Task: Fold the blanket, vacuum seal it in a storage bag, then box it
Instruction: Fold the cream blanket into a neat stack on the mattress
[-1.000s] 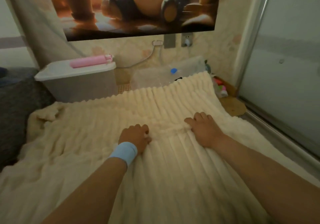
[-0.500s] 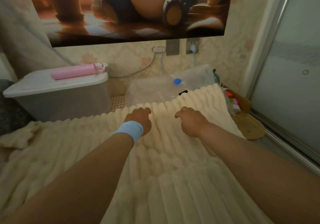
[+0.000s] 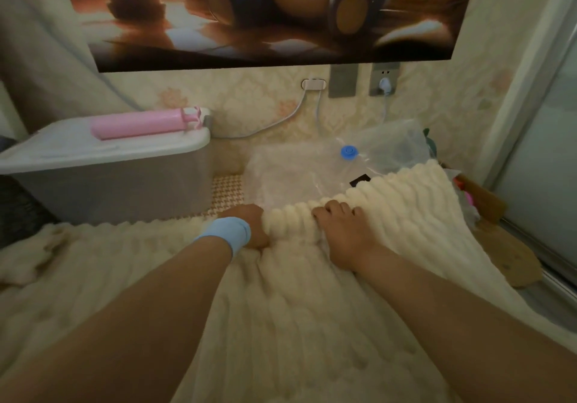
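My left hand (image 3: 251, 228) is clutching the far edge of the cream blanket (image 3: 296, 315), and my right hand (image 3: 340, 231) is curling its fingers over that edge just beside it. The blanket is lying spread beneath my arms. Just beyond its edge the clear storage bag (image 3: 293, 175) is lying flat, and the grey box (image 3: 109, 184) is standing at its left.

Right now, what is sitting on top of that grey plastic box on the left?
A pink tube-shaped thing, perhaps a hand pump, lies flat on the white lid of the box. The lid is shut, so whatever is inside is hidden.
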